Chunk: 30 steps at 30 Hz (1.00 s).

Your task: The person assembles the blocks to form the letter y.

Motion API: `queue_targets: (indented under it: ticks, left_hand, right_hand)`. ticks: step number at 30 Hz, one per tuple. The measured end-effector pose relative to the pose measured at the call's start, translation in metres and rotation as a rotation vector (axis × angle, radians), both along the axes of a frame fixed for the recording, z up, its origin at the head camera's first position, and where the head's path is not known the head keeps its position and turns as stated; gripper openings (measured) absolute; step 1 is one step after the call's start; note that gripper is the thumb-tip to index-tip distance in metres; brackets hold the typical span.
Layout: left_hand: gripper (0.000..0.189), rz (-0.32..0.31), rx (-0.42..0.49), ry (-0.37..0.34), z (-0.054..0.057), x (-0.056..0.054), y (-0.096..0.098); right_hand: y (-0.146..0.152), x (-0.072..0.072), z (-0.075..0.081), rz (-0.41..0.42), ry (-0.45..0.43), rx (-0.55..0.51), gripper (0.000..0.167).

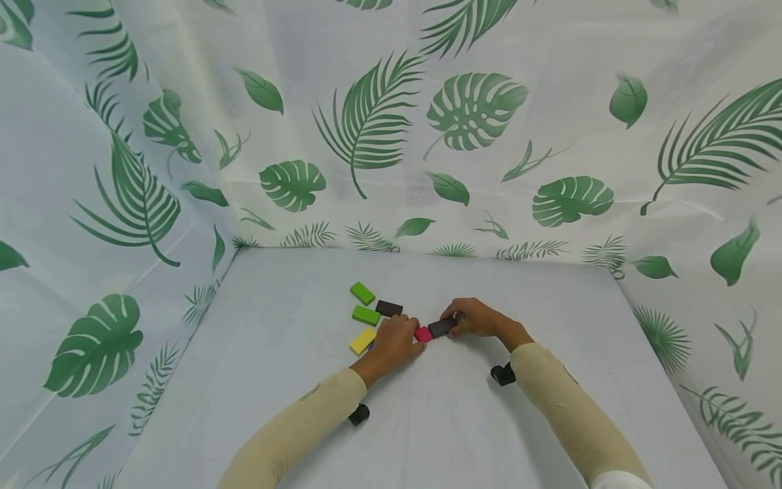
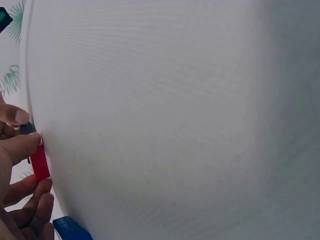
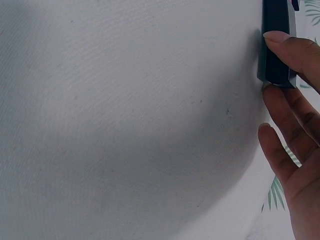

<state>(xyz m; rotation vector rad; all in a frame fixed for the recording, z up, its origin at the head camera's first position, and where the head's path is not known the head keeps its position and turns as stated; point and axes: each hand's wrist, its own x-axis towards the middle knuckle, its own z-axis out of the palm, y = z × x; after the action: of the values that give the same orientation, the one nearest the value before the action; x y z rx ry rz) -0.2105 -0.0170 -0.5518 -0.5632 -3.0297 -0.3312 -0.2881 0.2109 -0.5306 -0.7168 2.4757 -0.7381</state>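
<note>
In the head view my left hand (image 1: 397, 341) pinches a red block (image 1: 423, 334) between thumb and fingers; the left wrist view shows the red block (image 2: 39, 163) with the thumb at one end and fingertips at the other. My right hand (image 1: 479, 317) holds a black rectangular block (image 1: 441, 327) by its right part. The near end of the black block meets the red one in the head view, forming a row. In the right wrist view, the thumb presses along the black block (image 3: 277, 50) with fingers curled at its end.
Left of my left hand lie two green blocks (image 1: 362, 293), a second black block (image 1: 389, 308) and a yellow block (image 1: 363, 341). A blue block (image 2: 72, 229) is partly hidden behind the left hand. The white table (image 1: 427, 421) meets a leaf-patterned cloth wall (image 1: 391, 204).
</note>
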Motion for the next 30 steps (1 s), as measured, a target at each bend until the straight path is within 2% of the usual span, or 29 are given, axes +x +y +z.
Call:
queue_targets:
  ticks: [11,20,30]
  left_hand:
    - [0.038,0.005,0.018,-0.007,0.0000,0.0010,0.0002]
    - [0.038,-0.001,0.027,-0.001,-0.0020,-0.0003,0.0003]
    - [0.037,-0.009,0.036,0.001,-0.0004,0.0009,-0.0010]
  right_hand:
    - [0.0020,0.0001,-0.0026,-0.007,-0.013,-0.022,0.040]
    - [0.0065,0.0021,-0.0002,-0.058,-0.044,-0.005,0.038]
    - [0.0100,0.0014,-0.0027,-0.020,-0.003,-0.024,0.036]
